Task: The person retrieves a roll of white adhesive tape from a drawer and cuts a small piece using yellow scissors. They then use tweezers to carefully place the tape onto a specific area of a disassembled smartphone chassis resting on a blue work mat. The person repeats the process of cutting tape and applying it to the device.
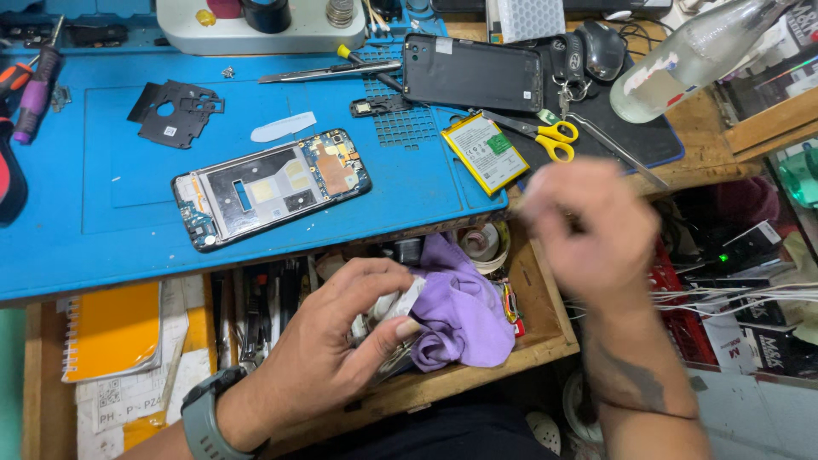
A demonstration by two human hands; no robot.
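Note:
My left hand [341, 336] is over the open wooden drawer [554, 328], fingers closed on a small white piece of tape or paper [400, 302] next to a purple cloth [464, 311]. My right hand [592, 226] is raised at the mat's right corner, blurred by motion, and I cannot tell whether it holds anything. An opened phone frame [271, 187] with bare circuit boards lies on the blue work mat [102, 221]. Beyond it lie a black back cover [471, 74], a battery [486, 153] and a black metal shield plate [177, 112].
Yellow-handled scissors [550, 136], tweezers [328, 72], a mouse [603, 47], car keys, and a clear bottle [694, 55] sit at the back right. Screwdrivers [34, 94] lie at left. Tape rolls and tools fill the drawer; an orange notebook [111, 328] lies at left.

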